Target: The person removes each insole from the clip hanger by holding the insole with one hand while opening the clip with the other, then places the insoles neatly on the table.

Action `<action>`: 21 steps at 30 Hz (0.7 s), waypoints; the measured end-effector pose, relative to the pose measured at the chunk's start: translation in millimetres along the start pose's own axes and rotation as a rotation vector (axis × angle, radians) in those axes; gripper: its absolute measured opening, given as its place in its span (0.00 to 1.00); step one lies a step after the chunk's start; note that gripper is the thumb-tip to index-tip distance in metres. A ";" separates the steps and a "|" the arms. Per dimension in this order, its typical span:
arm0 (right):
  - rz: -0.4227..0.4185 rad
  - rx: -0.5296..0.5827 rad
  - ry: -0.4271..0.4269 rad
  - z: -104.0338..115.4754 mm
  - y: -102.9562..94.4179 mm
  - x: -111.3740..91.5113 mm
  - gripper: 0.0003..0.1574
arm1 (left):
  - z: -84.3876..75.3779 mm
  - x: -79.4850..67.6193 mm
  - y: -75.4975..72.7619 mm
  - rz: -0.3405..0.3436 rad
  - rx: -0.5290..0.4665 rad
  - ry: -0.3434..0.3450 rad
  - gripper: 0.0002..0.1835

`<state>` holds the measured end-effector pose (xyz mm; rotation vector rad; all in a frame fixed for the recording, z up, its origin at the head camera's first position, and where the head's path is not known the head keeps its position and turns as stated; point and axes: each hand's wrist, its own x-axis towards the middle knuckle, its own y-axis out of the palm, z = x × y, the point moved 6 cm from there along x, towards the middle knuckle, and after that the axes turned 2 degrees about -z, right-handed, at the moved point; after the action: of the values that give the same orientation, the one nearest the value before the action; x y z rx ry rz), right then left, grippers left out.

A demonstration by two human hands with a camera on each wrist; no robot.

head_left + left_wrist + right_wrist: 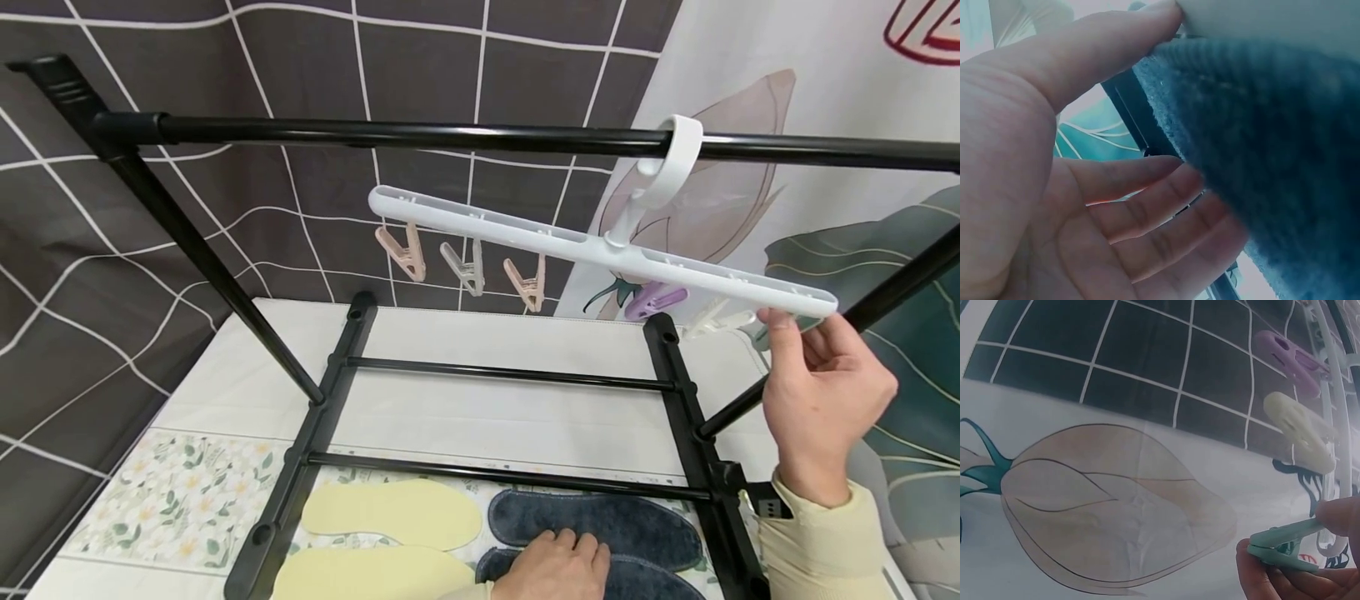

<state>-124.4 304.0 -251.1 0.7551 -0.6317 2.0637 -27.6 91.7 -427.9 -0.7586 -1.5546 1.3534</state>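
Observation:
A white clip hanger [555, 242] hangs by its hook from the black top rail [420, 133]. At its right end my right hand [828, 392] pinches a green clothespin [1285, 545] between thumb and fingers. Along the hanger dangle pink clothespins [405, 250], a grey one [467, 267], a purple one [655, 300] and a cream one [1297, 431]. Low in the head view, my left hand [558, 567] grips the nearer dark blue insole [648, 579]. The left wrist view shows its fuzzy edge [1260, 144] between thumb and fingers.
The black rack's base has two side feet [330, 417] and thin crossbars [510, 375]. Two yellow insoles [393, 512] and another dark blue insole [592, 525] lie inside the base, on white and flowered cloth [187, 492]. Slanted posts [217, 275] rise at both sides, with curtains behind.

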 end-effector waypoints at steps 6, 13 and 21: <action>-0.013 0.042 0.012 1.3 1.1 0.5 0.18 | -0.5 -0.2 2.8 0.016 0.032 0.016 0.25; -0.007 0.096 -0.145 19.5 1.7 0.1 0.19 | 0.4 -1.6 4.0 0.054 -0.025 0.010 0.24; -0.007 0.140 -0.150 28.0 2.5 -0.2 0.22 | 1.0 -5.2 2.5 0.035 -0.035 0.010 0.21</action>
<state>-118.4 284.0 -232.3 0.9980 -0.5700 2.0744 -26.7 87.2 -431.6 -0.8165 -1.5668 1.3487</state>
